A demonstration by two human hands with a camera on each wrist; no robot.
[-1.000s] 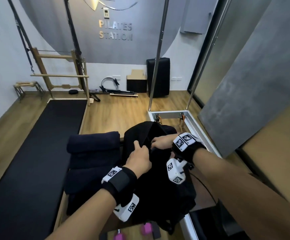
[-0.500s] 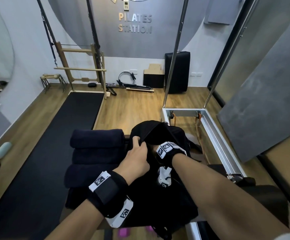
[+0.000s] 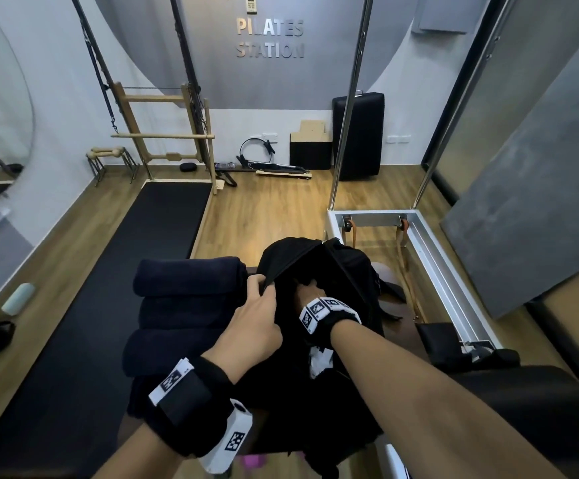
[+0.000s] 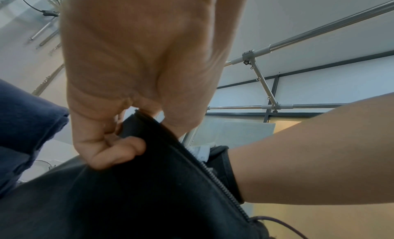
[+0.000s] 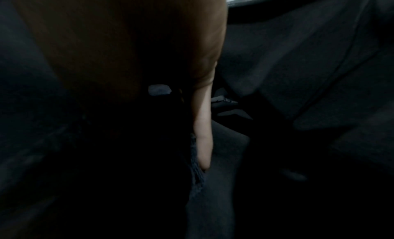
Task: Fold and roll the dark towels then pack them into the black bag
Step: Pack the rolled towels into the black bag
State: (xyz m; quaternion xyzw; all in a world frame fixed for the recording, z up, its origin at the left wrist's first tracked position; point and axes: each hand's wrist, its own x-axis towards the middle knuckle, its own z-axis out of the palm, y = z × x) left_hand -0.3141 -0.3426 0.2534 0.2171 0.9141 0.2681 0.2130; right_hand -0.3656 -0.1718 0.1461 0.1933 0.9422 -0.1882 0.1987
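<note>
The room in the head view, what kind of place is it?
Most likely a Pilates studio: the wall sign reads "PILATES STATION", a wooden ladder frame stands at the wall, and a long black mat covers the floor.

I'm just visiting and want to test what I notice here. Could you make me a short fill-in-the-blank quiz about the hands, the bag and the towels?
1. The left hand pinches the zippered edge of the black ____.
2. The right hand reaches ____ the black bag.
3. The rolled dark towels lie to the ____ of the bag.

Missing words: bag; inside; left
</note>
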